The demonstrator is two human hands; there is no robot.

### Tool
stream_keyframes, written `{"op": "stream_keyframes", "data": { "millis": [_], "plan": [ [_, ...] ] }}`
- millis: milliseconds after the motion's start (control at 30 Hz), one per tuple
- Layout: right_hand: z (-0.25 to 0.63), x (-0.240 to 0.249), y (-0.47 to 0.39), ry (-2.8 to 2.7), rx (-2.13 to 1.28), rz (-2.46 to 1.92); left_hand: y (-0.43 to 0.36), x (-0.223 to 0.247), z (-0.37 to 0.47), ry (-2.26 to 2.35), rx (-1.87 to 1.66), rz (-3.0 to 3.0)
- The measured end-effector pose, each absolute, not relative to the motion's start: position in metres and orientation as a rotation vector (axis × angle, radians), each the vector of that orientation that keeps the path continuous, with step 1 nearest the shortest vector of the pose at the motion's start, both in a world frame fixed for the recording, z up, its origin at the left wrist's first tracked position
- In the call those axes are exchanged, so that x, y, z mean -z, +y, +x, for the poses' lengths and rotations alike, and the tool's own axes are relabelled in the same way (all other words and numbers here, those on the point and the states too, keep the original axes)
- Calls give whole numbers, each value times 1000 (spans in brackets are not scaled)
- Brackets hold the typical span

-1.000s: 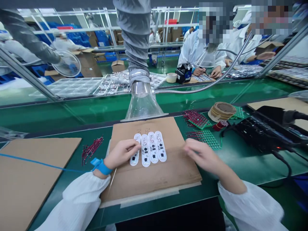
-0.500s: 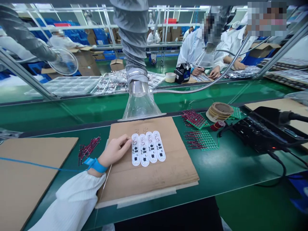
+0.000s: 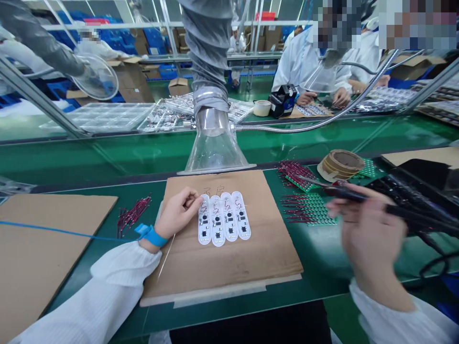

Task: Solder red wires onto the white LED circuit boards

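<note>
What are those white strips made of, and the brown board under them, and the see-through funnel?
The white strips look like plastic, smooth and white, though coated board is possible. The brown board looks like matte cardboard: plain brown with a rough edge. The see-through funnel seems clear, shiny plastic; it shows reflections, but glass could too.

An electronics assembly workshop: white circuit boards (image 3: 229,222), gray duct hose (image 3: 205,52), workers in white coats (image 3: 294,64).
</note>
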State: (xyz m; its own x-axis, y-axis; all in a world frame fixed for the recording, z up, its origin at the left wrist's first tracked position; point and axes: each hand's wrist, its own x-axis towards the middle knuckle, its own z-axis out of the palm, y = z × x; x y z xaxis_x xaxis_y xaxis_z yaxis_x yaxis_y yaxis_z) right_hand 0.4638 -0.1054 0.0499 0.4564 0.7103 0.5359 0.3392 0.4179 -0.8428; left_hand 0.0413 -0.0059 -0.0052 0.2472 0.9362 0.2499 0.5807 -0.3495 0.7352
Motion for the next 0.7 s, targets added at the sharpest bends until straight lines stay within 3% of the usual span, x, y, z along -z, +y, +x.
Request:
{"op": "stream_keyframes", "data": {
  "millis": [133, 700],
  "plan": [
    [397, -17, -52, -1276, -662, -1149, -7, 6, 40, 1389, -998, 2047],
    [400, 14, -69, -1607, -614, -1154, -13, 1, 40, 1293, -1019, 2267]
  ]
}}
